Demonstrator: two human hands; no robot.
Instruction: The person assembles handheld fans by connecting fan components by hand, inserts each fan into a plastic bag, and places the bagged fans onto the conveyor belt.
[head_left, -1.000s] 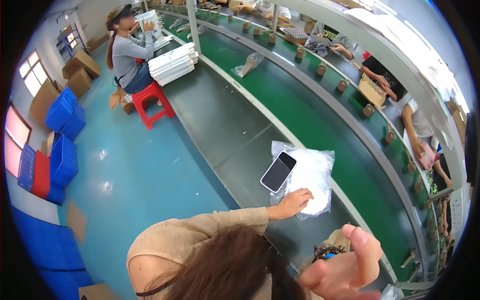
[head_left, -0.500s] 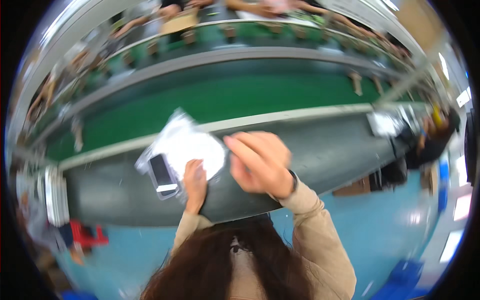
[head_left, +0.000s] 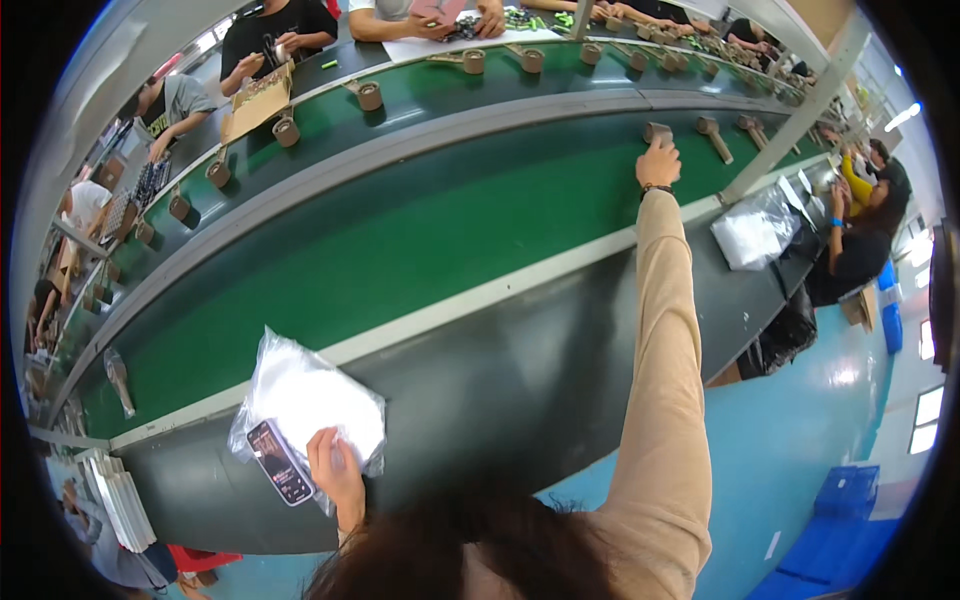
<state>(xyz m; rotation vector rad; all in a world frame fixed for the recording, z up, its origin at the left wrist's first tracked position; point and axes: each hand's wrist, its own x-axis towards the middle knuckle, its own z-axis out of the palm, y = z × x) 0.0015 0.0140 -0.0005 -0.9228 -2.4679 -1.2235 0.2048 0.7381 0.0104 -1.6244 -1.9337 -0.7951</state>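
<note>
On the near grey table lies a pile of clear plastic bags point(head_left: 315, 400), bright white under the light. My left hand point(head_left: 338, 472) rests at its near edge with curled fingers pinching the plastic. Beside it a phone point(head_left: 281, 463) with a lit screen lies over the bags' left corner. My right arm stretches far forward over the green belt. There my right hand point(head_left: 659, 165) is closed round a brown handheld device with a round head point(head_left: 656, 131); the hand hides its handle.
More brown devices point(head_left: 713, 138) lie along the green belt point(head_left: 400, 240), and a bagged one point(head_left: 118, 382) sits at its left end. A pale rail point(head_left: 500, 288) divides belt from table. A post point(head_left: 800, 115) and a pile of bags point(head_left: 755, 232) stand right, near co-workers.
My right hand has gone from above the table, near the bags, forward and right to the brown device on the belt. My left hand stays at the bags. The view has shifted.
</note>
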